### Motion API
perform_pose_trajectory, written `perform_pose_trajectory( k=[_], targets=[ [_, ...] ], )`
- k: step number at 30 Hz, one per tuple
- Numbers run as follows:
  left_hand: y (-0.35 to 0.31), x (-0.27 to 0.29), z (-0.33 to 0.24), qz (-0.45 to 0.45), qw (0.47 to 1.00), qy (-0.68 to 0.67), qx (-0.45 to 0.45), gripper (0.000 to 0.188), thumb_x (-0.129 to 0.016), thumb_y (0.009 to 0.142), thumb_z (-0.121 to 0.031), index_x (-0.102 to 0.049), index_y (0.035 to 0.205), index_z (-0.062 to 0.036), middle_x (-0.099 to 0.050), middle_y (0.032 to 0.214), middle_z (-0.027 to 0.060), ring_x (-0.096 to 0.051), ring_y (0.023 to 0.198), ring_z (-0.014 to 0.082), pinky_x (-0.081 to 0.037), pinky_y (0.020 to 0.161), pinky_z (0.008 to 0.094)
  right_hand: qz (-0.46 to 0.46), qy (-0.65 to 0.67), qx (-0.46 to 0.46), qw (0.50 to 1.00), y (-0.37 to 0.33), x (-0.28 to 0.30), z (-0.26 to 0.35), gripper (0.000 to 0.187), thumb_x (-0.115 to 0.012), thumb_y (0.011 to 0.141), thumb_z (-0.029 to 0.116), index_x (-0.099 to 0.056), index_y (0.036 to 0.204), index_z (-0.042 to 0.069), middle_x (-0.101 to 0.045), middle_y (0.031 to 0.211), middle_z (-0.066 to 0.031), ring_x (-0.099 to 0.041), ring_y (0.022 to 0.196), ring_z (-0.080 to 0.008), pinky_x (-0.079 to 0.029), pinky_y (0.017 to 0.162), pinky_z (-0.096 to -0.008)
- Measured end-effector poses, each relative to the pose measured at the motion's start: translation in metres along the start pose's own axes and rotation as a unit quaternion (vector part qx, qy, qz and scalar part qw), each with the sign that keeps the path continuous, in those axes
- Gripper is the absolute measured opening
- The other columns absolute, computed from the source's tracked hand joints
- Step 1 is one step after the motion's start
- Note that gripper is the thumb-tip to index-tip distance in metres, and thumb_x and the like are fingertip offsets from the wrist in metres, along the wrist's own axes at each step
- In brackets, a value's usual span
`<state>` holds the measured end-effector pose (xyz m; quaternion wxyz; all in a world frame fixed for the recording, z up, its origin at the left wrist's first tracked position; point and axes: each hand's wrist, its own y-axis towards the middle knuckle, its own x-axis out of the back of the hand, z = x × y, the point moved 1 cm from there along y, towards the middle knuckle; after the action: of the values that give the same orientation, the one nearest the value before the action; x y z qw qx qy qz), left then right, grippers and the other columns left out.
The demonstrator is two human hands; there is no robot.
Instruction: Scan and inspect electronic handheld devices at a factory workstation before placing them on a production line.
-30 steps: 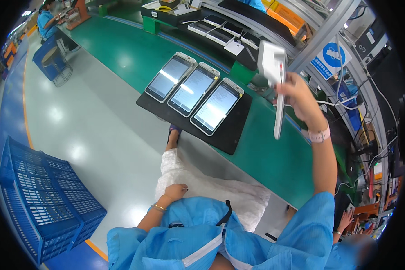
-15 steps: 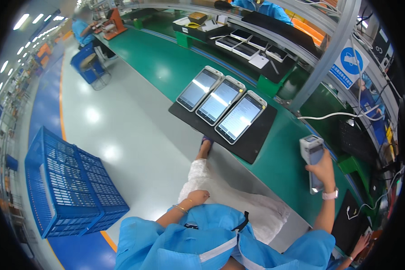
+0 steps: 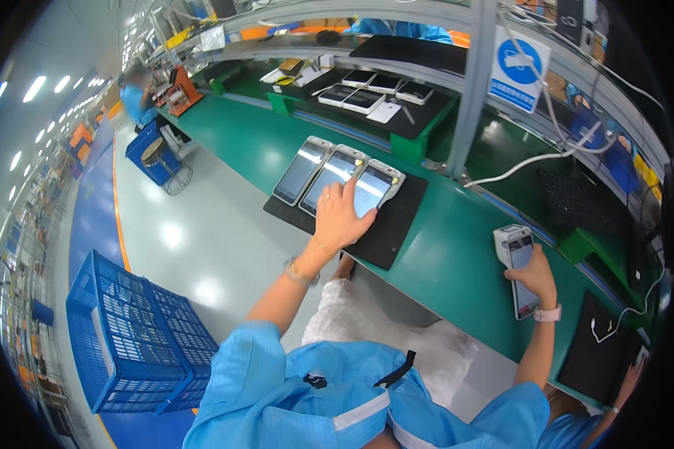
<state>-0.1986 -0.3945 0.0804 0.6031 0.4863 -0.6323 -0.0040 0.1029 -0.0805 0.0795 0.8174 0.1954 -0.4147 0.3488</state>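
Three white handheld terminals with large screens lie side by side on a black mat (image 3: 383, 250): the left terminal (image 3: 300, 174), the middle terminal (image 3: 335, 170) and the right terminal (image 3: 383, 177). My left hand (image 3: 338, 217) reaches over the middle and right ones with fingers stretched out. Its index fingertip is at the right terminal's screen; whether it touches, I cannot tell. My right hand (image 3: 533, 276) is closed around another white terminal (image 3: 513, 238), which has a thick block at its top end and a lit screen partly covered by my fingers.
More terminals (image 3: 365, 100) lie on a raised black shelf behind. A metal post (image 3: 469, 97) and a white cable (image 3: 505, 177) stand near the bench's back. Blue crates (image 3: 138, 337) are on the floor at left. Another person's hand (image 3: 633, 374) is at far right; a co-worker (image 3: 136, 101) sits far left.
My left hand has risen from my lap to the terminals on the mat. My right hand still holds its terminal in about the same place. The whole view has shifted slightly.
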Motion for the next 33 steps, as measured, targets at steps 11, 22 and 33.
perform_pose_trajectory(
  k=[11, 22, 33],
  targets=[
    [0.065, -0.05, -0.013, 0.259, 0.956, 0.132, 0.046, 0.109, -0.074, 0.064, -0.045, -0.01, 0.151, -0.0279, -0.055, 0.109, 0.0294, -0.054, 0.105, 0.0474, -0.046, 0.088, 0.0516, 0.003, 0.011, -0.02, 1.0, -0.007, -0.004, -0.005, 0.085, -0.083, 0.051, 0.028, -0.041, 0.114, -0.012, -0.053, 0.112, -0.0311, -0.058, 0.1, -0.0431, -0.05, 0.086, -0.0419],
    [-0.033, 0.092, -0.021, 0.122, 0.99, -0.072, -0.004, 0.096, -0.078, 0.057, -0.015, -0.032, 0.141, -0.0051, -0.044, 0.114, 0.0202, -0.047, 0.106, 0.0389, -0.042, 0.092, 0.0432, -0.034, 0.032, 0.003, 0.999, -0.002, -0.014, -0.018, 0.083, -0.079, 0.055, 0.022, -0.041, 0.121, -0.009, -0.057, 0.111, -0.0287, -0.059, 0.101, -0.0414, -0.048, 0.088, -0.0408],
    [-0.162, 0.152, 0.167, -0.055, 0.989, 0.033, 0.133, 0.086, -0.079, 0.051, -0.014, -0.047, 0.13, -0.0134, -0.047, 0.113, 0.0184, -0.048, 0.094, 0.0352, -0.044, 0.078, 0.0446, 0.009, 0.023, -0.071, 0.997, 0.012, -0.013, 0.109, 0.079, -0.071, 0.061, 0.008, -0.039, 0.131, -0.005, -0.054, 0.116, -0.0152, -0.053, 0.104, -0.0221, -0.04, 0.094, -0.0307]
  ],
)
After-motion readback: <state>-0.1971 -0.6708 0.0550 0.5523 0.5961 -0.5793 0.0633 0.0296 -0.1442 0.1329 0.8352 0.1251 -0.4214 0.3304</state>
